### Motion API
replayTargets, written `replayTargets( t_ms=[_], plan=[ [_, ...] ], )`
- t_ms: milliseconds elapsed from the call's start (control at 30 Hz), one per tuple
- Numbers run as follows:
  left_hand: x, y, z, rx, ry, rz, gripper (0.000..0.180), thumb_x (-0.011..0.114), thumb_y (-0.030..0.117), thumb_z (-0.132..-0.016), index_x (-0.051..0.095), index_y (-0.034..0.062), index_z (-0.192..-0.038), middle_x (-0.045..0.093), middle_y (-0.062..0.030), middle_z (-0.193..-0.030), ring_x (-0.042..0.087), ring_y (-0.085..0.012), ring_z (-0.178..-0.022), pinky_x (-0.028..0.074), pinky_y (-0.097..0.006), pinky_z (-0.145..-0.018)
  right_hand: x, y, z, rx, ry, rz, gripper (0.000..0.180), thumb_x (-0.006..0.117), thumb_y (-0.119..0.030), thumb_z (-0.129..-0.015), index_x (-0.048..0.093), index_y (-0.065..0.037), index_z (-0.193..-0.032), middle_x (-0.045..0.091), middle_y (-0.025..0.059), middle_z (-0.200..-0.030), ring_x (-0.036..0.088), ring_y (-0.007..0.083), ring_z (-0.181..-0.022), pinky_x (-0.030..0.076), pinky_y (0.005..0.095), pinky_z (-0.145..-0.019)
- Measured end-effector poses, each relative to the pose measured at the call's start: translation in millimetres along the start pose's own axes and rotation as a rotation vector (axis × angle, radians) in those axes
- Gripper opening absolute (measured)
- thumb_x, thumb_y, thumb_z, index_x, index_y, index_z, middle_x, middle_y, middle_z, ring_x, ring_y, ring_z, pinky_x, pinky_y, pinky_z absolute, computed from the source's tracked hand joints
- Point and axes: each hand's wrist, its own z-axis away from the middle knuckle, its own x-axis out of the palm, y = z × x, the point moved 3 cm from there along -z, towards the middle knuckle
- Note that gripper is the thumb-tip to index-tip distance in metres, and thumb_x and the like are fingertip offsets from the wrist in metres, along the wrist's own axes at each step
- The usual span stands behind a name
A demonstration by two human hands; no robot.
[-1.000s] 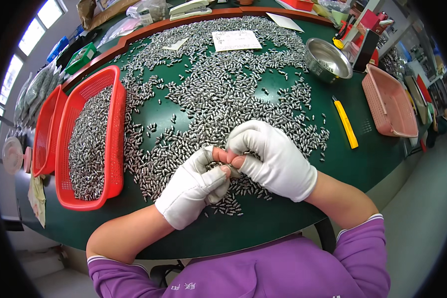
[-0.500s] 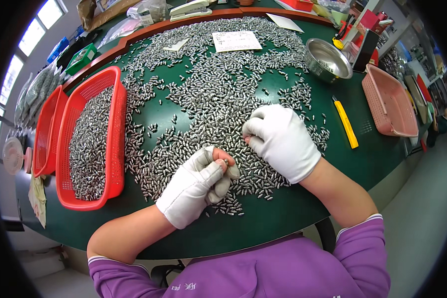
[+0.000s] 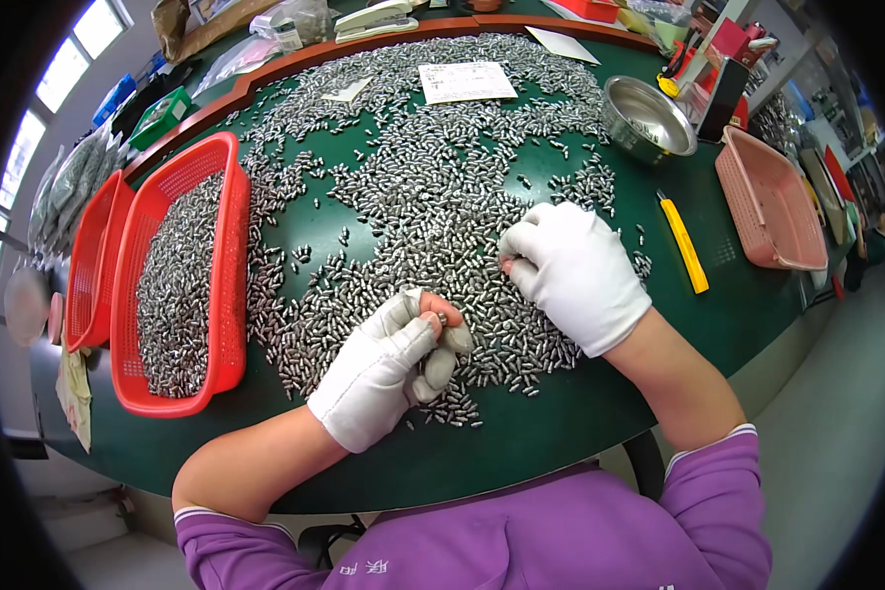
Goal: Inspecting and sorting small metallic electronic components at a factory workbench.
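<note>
A thick spread of small, shiny, silver metal parts [image 3: 428, 202] covers the middle of the green table [image 3: 315, 231]. My left hand [image 3: 379, 374], in a white glove with bare thumb and index tips, is closed over the near part of the spread. Between those tips it pinches one small metal part [image 3: 441, 319]. To the right, my gloved right hand [image 3: 575, 280] hovers low over the parts, its fingers curled together. Whatever may be in those fingertips is hidden.
On the left, a red perforated basket [image 3: 228, 324] holds many more metal parts, with another red basket [image 3: 93, 265] beside it. A steel bowl [image 3: 674, 133], a yellow utility knife [image 3: 686, 246] and a pink basket [image 3: 782, 221] stand or lie on the right. A paper slip [image 3: 467, 83] rests on the parts.
My right hand has shifted slightly to the right, away from the left hand. My left hand has barely moved and keeps its pinch.
</note>
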Motion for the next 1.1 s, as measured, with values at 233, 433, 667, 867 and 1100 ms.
replayTargets(
  t_ms=[233, 433, 667, 867, 1100],
  plan=[
    [-2.8, -1.8, -0.5, 0.006, -0.015, 0.025, 0.014, 0.055, 0.025, -0.098, 0.054, 0.0123, -0.102, 0.059, -0.0027, -0.090, 0.039, -0.0075, -0.057, 0.033, -0.021, -0.054, -5.0, 4.3, 1.0, 0.018, 0.059, -0.071, 0.015, 0.069, -0.020, -0.079, 0.067, -0.009, -0.090, 0.060, 0.0091, -0.082, 0.061, 0.0292, -0.083, 0.050, 0.0393, -0.077],
    [-3.8, -3.1, 0.3, 0.009, -0.017, 0.067, 0.011, 0.057, 0.021, -0.097, 0.055, 0.0127, -0.104, 0.060, -0.0036, -0.093, 0.040, -0.0075, -0.058, 0.033, -0.021, -0.055, -3.0, 8.1, -0.5, 0.053, -0.053, -0.029, 0.012, 0.069, -0.020, -0.078, 0.066, -0.010, -0.083, 0.061, 0.0089, -0.082, 0.061, 0.0282, -0.082, 0.050, 0.0394, -0.075],
    [-3.5, -2.2, 0.7, 0.020, -0.031, 0.089, 0.012, 0.058, 0.018, -0.095, 0.056, 0.0133, -0.106, 0.059, -0.0044, -0.095, 0.042, -0.0074, -0.061, 0.034, -0.021, -0.055, -5.3, 4.6, -0.4, 0.037, -0.020, -0.021, 0.015, 0.070, -0.022, -0.078, 0.067, -0.009, -0.086, 0.062, 0.0088, -0.084, 0.061, 0.0284, -0.084, 0.050, 0.0393, -0.076],
    [-1.6, -1.2, 0.8, 0.016, -0.012, 0.091, 0.010, 0.057, 0.020, -0.096, 0.056, 0.0131, -0.104, 0.060, -0.0046, -0.094, 0.041, -0.0075, -0.060, 0.034, -0.021, -0.055, -10.0, 5.8, 1.9, 0.091, -0.121, -0.077, 0.018, 0.072, -0.023, -0.078, 0.067, -0.010, -0.090, 0.061, 0.0093, -0.086, 0.062, 0.0290, -0.086, 0.050, 0.0391, -0.076],
    [-1.5, -1.3, -0.2, 0.008, 0.002, 0.103, 0.009, 0.057, 0.020, -0.097, 0.055, 0.0134, -0.102, 0.060, -0.0044, -0.093, 0.040, -0.0080, -0.059, 0.033, -0.021, -0.055, 6.2, 7.6, 0.1, 0.013, -0.048, -0.137, 0.011, 0.068, -0.018, -0.080, 0.065, -0.008, -0.085, 0.061, 0.0101, -0.079, 0.061, 0.0298, -0.079, 0.049, 0.0404, -0.072]
  ],
)
